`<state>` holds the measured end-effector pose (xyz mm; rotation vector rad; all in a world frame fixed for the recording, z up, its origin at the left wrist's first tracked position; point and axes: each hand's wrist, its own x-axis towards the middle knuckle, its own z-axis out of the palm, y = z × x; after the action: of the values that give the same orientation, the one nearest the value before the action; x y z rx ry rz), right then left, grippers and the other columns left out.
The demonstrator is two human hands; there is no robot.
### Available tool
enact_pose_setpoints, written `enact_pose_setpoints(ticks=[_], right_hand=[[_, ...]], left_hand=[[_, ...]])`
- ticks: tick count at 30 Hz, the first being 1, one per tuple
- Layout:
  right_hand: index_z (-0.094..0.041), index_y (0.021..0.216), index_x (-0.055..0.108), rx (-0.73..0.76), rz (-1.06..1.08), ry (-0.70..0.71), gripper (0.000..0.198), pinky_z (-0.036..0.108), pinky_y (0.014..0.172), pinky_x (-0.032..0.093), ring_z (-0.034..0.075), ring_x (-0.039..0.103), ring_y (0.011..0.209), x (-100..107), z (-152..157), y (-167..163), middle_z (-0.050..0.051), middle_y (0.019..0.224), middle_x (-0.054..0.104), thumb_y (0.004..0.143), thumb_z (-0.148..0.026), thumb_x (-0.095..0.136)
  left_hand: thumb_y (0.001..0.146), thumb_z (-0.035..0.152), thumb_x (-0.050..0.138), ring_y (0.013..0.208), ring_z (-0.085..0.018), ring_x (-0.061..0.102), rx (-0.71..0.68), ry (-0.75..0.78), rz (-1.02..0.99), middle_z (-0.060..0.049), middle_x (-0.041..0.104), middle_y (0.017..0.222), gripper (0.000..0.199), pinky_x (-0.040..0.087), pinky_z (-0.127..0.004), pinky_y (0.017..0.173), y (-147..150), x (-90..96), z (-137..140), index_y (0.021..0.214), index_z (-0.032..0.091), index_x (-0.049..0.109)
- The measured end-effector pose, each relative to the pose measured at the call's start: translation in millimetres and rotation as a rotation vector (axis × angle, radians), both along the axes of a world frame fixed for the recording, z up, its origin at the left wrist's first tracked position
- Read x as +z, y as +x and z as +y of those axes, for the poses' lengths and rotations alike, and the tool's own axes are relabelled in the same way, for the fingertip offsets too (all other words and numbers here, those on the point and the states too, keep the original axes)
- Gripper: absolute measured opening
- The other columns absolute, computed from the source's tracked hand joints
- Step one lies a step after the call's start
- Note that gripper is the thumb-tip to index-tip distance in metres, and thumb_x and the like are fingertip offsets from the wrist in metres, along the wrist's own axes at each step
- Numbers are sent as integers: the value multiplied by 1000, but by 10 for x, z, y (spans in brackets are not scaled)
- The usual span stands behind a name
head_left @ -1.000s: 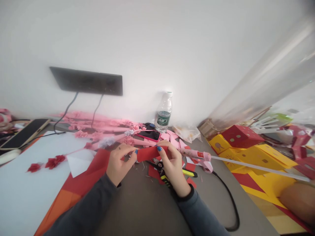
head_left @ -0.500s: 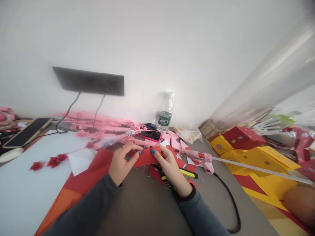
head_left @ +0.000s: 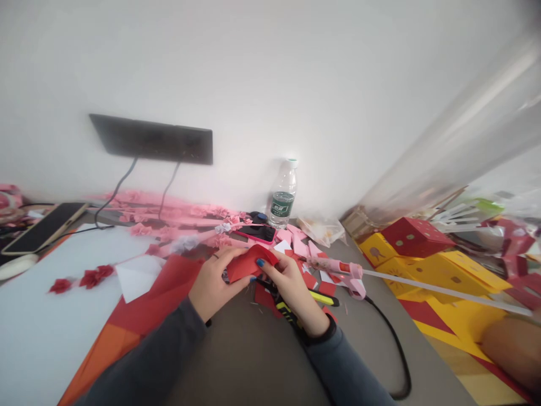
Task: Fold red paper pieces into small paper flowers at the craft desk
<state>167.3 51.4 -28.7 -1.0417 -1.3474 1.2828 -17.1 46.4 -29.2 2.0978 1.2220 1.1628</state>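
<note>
Between my two hands, a bent piece of red paper is held just above the grey table. My left hand grips its left side, thumb along the lower edge. My right hand pinches the right side, with the blue-nailed thumb on its face. Under my right hand lie black-and-yellow scissors or a cutter, partly hidden, and a yellow-and-black handle shows beside my wrist. Cut red and pink paper pieces lie just beyond.
A pink glue gun with a long glue stick and black cord lies to the right. Behind stand a water bottle and a phone. Paper flower stems spread left over red and white sheets. Yellow and red boxes sit right, near another person's arm.
The red paper has gone from lying fairly flat to bent and raised in the middle. My left thumb has moved down and right along its lower edge.
</note>
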Motion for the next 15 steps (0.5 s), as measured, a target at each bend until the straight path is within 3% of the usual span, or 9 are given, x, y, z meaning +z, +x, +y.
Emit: enact_pose_setpoints(ticks=[4, 8, 10, 15], right_hand=[[-18, 80, 65, 25, 47, 37, 36, 25, 55, 45, 14, 54, 57, -7, 2, -17, 0, 68, 63, 75, -53, 72], [-19, 91, 67, 58, 32, 39, 38, 30, 64, 53, 19, 63, 71, -24, -7, -31, 3, 80, 71, 72, -51, 76], [-18, 91, 66, 3, -4, 29, 36, 29, 60, 52, 18, 62, 67, -34, -10, -30, 3, 79, 70, 75, -50, 74], [-20, 100, 63, -144, 87, 86, 36, 25, 54, 48, 15, 55, 59, -7, 3, -7, 0, 73, 66, 82, -51, 67]], left_hand=[[87, 19, 56, 98, -23, 70, -3, -49, -4, -7, 76, 107, 22, 52, -31, 86, -7, -2, 6, 104, 19, 71], [90, 30, 52, 72, -21, 69, 129, -158, -65, -6, 77, 81, 27, 50, -28, 64, -18, 33, 18, 91, 14, 74], [89, 39, 55, 64, -20, 66, 174, -243, -193, -6, 74, 74, 33, 49, -27, 57, -16, 52, 28, 85, 12, 73], [81, 40, 64, 73, -22, 69, -2, -432, -408, -6, 75, 80, 29, 55, -28, 63, 25, 88, 44, 87, 13, 72]])
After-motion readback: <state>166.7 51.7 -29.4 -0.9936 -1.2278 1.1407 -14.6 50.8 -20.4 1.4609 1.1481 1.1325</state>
